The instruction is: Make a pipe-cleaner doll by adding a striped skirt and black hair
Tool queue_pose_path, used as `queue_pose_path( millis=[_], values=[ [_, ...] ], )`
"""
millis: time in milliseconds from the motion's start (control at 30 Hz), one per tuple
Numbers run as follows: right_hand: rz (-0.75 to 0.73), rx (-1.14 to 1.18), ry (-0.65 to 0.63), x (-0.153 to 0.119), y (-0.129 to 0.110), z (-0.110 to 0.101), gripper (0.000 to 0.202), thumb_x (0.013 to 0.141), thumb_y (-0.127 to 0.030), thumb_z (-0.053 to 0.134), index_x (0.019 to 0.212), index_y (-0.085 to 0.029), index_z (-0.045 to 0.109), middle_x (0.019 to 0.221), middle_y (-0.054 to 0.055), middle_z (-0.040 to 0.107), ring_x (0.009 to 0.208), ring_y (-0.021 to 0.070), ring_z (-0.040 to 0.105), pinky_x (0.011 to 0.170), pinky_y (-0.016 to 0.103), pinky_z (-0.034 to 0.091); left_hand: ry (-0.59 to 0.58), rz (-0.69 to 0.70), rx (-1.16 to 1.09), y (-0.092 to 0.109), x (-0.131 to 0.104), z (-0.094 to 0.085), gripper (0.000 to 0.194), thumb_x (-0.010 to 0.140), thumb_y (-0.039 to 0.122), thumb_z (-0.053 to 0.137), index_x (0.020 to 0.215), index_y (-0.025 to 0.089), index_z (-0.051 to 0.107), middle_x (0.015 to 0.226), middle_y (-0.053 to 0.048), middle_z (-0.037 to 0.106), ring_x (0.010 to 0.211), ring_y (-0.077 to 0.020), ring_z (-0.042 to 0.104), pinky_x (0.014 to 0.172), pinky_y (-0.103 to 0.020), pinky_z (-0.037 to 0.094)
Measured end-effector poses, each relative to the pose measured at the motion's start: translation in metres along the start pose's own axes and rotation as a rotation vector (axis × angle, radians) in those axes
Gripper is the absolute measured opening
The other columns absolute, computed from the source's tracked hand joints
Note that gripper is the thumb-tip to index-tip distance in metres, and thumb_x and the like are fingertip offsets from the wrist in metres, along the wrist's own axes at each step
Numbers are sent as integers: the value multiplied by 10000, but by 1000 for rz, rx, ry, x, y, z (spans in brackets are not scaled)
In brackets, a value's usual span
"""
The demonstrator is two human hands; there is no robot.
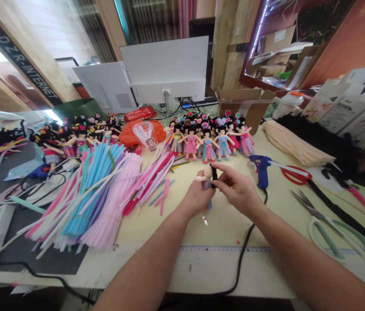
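Observation:
Near the middle of the table, my left hand [199, 196] is closed round a small doll [207, 172] with a cream head, a pale arm sticking out to the left and a bluish lower part. My right hand [236, 188] pinches a short black fuzzy piece [214, 175] between thumb and fingers, held against the right side of the doll's head. Behind my hands stand several finished dolls [207, 144] with black hair and pink or blue dresses. Bundles of blue stems [93, 185] and lilac stems [117, 203] lie to the left.
A blue glue gun [261, 170] stands right of my hands, its black cord running to the front edge. Farther right are red-handled scissors [295, 174] and large green-handled scissors [323, 220]. A ruler [224, 249] lies in front; a cardboard box [243, 108] and monitor [166, 65] stand behind.

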State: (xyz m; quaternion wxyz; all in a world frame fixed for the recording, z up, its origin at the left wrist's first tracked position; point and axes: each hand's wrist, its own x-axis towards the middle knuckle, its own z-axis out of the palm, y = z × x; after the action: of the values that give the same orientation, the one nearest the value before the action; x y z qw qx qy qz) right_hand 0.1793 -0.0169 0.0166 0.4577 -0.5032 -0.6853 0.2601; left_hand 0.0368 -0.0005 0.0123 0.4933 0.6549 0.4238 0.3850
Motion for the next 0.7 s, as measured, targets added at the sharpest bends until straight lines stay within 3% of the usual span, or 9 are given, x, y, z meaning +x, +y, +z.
queue_pose_path(
  millis=[467,700],
  values=[
    [76,41,17,-1,2,2,399,789,-249,585,1185,-201,586,609,-37,581,532,135,542,518,265,424,-14,18,-78,-2,2,3,322,712,130,578,1028,159,526,937,-24,551,937,-190,511,858,-315,413],
    [51,-55,-39,0,-1,-7,366,846,-278,519,1197,-195,585,627,-18,600,561,145,563,514,262,418,-48,-28,-93,-4,3,2,334,679,120,573,1004,173,519,901,-8,534,853,-166,512,794,-298,423]
  ],
)
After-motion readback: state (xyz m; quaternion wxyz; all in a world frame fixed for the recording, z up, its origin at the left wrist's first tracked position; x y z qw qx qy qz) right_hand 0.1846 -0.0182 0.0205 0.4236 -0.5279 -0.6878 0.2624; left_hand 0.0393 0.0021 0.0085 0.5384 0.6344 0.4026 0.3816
